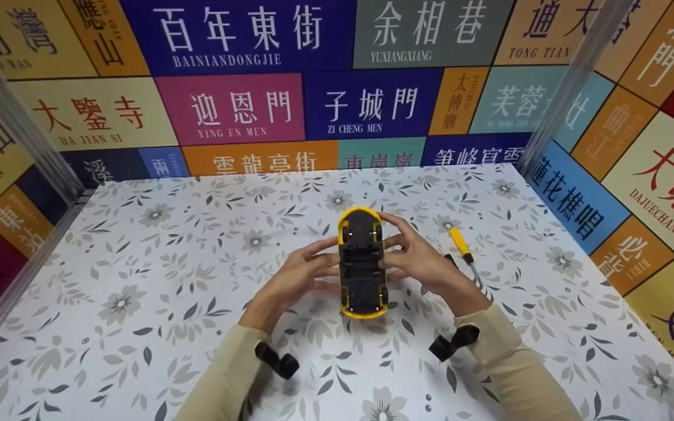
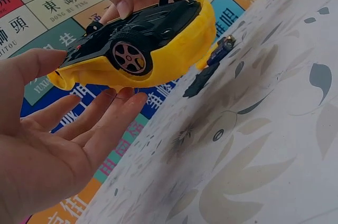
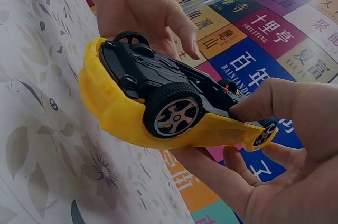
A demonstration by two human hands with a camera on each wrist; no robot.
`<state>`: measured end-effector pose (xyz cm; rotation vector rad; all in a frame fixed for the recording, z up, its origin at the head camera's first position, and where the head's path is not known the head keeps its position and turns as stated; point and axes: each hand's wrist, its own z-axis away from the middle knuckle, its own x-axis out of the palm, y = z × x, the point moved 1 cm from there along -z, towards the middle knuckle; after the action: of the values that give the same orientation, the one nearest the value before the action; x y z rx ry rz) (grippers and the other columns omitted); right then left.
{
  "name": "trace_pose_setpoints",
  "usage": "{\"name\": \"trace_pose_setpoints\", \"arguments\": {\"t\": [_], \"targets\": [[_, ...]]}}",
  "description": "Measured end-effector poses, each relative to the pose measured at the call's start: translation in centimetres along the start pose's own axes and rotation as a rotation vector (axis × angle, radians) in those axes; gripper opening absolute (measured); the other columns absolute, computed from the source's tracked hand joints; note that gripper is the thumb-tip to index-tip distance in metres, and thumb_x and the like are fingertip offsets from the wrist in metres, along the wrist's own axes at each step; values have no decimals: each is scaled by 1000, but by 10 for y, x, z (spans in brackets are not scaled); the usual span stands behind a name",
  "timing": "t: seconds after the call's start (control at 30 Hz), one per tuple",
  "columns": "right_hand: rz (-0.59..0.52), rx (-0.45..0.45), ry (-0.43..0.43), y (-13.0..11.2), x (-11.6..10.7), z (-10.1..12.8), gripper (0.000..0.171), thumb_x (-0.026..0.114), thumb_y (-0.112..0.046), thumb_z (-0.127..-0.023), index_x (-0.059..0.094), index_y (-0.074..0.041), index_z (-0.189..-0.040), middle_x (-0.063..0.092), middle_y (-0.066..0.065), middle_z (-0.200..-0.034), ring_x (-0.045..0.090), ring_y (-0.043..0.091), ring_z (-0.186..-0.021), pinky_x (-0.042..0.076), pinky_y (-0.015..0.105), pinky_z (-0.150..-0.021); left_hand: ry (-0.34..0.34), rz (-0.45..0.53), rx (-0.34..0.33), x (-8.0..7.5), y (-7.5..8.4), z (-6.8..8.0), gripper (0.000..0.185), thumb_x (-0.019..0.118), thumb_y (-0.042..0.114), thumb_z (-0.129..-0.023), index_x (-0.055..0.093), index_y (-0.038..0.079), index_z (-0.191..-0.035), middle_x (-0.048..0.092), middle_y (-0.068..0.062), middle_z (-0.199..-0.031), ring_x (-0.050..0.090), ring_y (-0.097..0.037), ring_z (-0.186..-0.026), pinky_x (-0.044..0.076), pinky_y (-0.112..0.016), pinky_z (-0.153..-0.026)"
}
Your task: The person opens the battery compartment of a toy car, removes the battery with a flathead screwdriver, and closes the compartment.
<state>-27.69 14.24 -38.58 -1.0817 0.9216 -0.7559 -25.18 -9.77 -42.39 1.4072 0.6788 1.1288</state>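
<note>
Both hands hold a yellow toy car (image 1: 363,304) above the table, its black underside turned toward the head camera. A recessed compartment (image 1: 363,260) shows in the middle of that underside. My left hand (image 1: 291,278) is at the car's left side, with thumb near the edge and fingers under the body in the left wrist view. On the right side, my right hand (image 1: 422,260) grips the car, its thumb (image 3: 256,100) pressing the black underside and its fingers beneath the yellow body. The black wheels (image 3: 177,115) have metallic-looking spokes.
A screwdriver (image 1: 458,241) with a yellow handle lies right of my right hand, its shaft partly hidden. Small dark pieces (image 2: 224,49) lie on the table beyond the car. A floral cloth (image 1: 138,251) covers the table, with lettered panels (image 1: 229,108) behind and at the sides.
</note>
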Motion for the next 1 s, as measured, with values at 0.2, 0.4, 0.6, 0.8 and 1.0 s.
{"name": "trace_pose_setpoints", "arguments": {"t": [0.2,0.4,0.6,0.8,1.0], "targets": [[19,19,-11,1,1,0,91,62,-3,-85,19,-30,-160,45,26,-136,65,29,-102,62,41,-79,34,-2,-17,1,0,-1,53,56,19,-102,40,9,-152,70,-8,-122,72,-18,-97,61,-43,-85],[25,23,-30,2,2,0,89,62,-4,-87,20,-31,-160,47,25,-135,63,28,-103,60,37,-79,64,3,-27,2,-2,-2,54,59,15,-98,44,5,-148,70,-7,-116,73,-18,-91,63,-41,-79],[43,10,-39,0,2,2,90,62,-4,-86,19,-32,-160,47,25,-135,61,28,-104,55,35,-77,30,-2,-18,1,-4,-3,55,60,12,-97,43,5,-149,71,-4,-111,72,-18,-93,62,-43,-83],[42,-11,-64,0,2,3,91,62,-4,-87,16,-30,-161,47,25,-135,64,26,-101,53,40,-78,-17,-9,-9,0,-5,-3,56,58,10,-97,41,5,-150,71,0,-105,72,-18,-95,62,-45,-86],[44,2,-62,2,3,2,90,63,-3,-87,17,-29,-161,48,24,-133,61,22,-94,50,37,-74,-38,-18,-54,3,-5,-2,61,60,10,-96,37,12,-153,65,-11,-127,70,-20,-102,60,-50,-89]]}}
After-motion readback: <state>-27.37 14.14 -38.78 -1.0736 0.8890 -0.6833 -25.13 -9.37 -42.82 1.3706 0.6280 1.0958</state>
